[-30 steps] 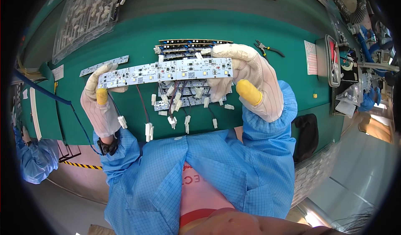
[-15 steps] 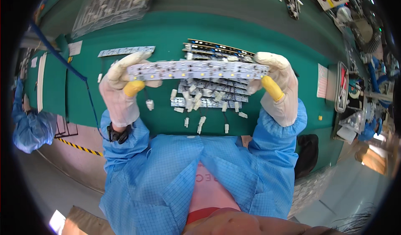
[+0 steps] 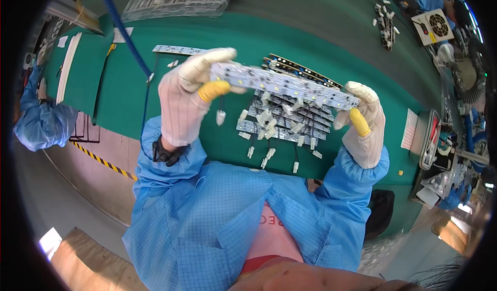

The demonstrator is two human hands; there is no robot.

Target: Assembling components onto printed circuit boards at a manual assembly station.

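Observation:
Between my two gloved hands is a long white LED circuit board strip [image 3: 284,85], raised above the green mat and tilted down to the right. My left hand [image 3: 194,86] pinches its left end, and my right hand [image 3: 362,112] pinches the right end. Both gloves are white with a yellow thumb. A white connector [image 3: 221,117] dangles on a short wire below the strip's left part. Behind and beneath the strip lies a pile of similar boards [image 3: 290,130] with white plugs and wires, partly hidden by it. Another board strip [image 3: 178,49] rests flat beyond my left hand.
A clear plastic tray [image 3: 178,4] of white connectors stands at the far left. A blue coiled cord [image 3: 121,27] hangs down at the left. Another person's blue sleeve [image 3: 46,120] shows at the left edge. An open toolbox [image 3: 429,141] and a fan unit [image 3: 439,26] are at the right.
The strip has gone from level to tilted, its right end lower, and both hands moved with it, still gripping. The whole view has also turned and shifted.

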